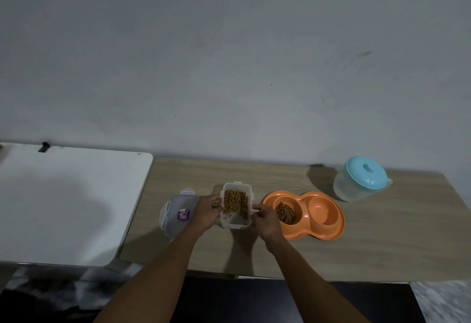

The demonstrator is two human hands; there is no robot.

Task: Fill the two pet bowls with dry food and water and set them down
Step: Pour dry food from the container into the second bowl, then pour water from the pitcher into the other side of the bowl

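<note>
A: What does the left hand (207, 210) cover?
B: The right edge of the clear plastic lid (178, 214); its sticker is too small to read.
A: And the right hand (265, 220)?
B: It hides the orange double pet bowl's (318, 214) near-left rim.

We see a matt wood-grain table (356, 251) beside a smooth white board (63, 202) with a dull sheen. The double bowl (326, 231) looks like smooth, slightly glossy orange plastic; its left well holds rough brown dry food (286, 212). The container (235, 220) and its lid (175, 223) are cloudy translucent plastic. The jug (349, 190) has frosted plastic walls under a glossy turquoise plastic lid.
</note>
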